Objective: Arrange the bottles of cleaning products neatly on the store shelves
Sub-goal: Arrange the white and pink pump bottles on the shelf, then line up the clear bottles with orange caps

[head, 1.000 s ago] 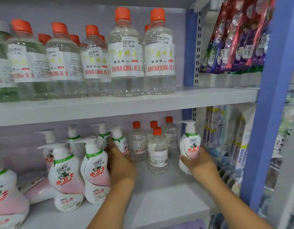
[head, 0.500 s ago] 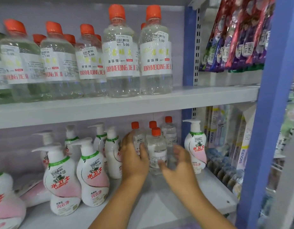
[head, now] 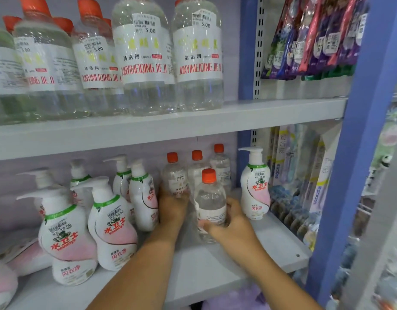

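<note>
Small clear plastic bottles with orange caps are now the thing in hand: half a second ago both hands were only reaching toward this group at the far middle of the lower grey shelf [head: 215, 262], and a second ago they were on the pump bottles at either side. Now the left hand [head: 172, 209] is closed around the far-left small clear bottle [head: 175, 175] low on its body, and the right hand [head: 232, 222] is curled round the nearest small clear bottle [head: 210, 203], thumb on its label, near the base. I judge that the pump bottles are settled for now and the person begins to straighten the small ones, perhaps into a row. Going from left: white and pink pump bottles with green neck bands [head: 112, 222] stand close together, one white pump bottle [head: 142, 193] just beside the left hand, so there is little room to move that way. Behind the held bottles stand two more small bottles [head: 220, 164]. To the right, a single white pump bottle [head: 255, 186] stands just beside the right hand and could be knocked. Above, large clear bottles with orange caps [head: 146, 59] fill the upper shelf [head: 193, 124].
</note>
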{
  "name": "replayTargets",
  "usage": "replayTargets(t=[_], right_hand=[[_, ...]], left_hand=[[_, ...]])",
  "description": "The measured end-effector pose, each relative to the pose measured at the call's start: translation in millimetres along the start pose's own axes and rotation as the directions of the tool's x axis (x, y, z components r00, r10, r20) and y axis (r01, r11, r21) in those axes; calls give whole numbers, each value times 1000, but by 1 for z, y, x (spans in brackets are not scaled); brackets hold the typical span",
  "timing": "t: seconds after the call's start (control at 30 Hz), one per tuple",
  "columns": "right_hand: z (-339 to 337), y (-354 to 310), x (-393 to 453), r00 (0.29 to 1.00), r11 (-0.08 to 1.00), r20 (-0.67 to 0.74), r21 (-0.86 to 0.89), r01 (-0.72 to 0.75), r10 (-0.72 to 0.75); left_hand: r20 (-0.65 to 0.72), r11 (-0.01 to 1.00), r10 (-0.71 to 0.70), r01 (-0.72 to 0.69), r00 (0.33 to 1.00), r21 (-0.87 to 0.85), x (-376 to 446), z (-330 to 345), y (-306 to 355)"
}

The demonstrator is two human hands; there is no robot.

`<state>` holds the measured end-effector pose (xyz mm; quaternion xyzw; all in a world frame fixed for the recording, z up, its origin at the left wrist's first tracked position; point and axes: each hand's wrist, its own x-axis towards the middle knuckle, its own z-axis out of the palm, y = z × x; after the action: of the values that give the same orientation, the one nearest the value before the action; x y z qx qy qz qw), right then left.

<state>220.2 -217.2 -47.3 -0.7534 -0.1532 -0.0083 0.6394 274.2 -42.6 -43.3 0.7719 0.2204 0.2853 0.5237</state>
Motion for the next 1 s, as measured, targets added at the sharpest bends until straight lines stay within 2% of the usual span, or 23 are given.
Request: replayTargets(t=[0.13, 0.27, 0.4, 0.47, 0.57, 0.63, 0.8, 1.0], right_hand=[[-21, 0, -16, 994, 1000, 111, 16, -6, 4], [-47, 4, -24, 988, 997, 146, -51, 49, -41], [-70, 5, -22, 951, 999, 306, -2, 53, -50], [-70, 9, -23, 934, 998, 354, -19, 57, -46], [-55, 6, -27, 962, 988, 272, -142, 57, -17], [-46, -1, -32, 977, 986, 209, -153, 65, -33], [-33, -18, -65, 984, 997, 172, -57, 55, -44], [6, -92, -137, 982, 985, 80, 42, 165, -168]], left_hand=[[24, 998, 57, -57, 998, 2, -17, -5, -3], [15, 999, -13, 14, 1000, -49, -66, -17, 3], [125, 998, 11, -3, 992, -64, -125, -54, 6], [134, 997, 25, -16, 991, -73, -138, -69, 2], [121, 998, 29, -23, 992, -54, -148, -76, 3], [115, 999, 31, -26, 993, -41, -151, -78, 7], [106, 996, 18, -9, 994, -88, -170, -106, 9], [106, 977, 147, -128, 984, -169, -203, -205, 39]])
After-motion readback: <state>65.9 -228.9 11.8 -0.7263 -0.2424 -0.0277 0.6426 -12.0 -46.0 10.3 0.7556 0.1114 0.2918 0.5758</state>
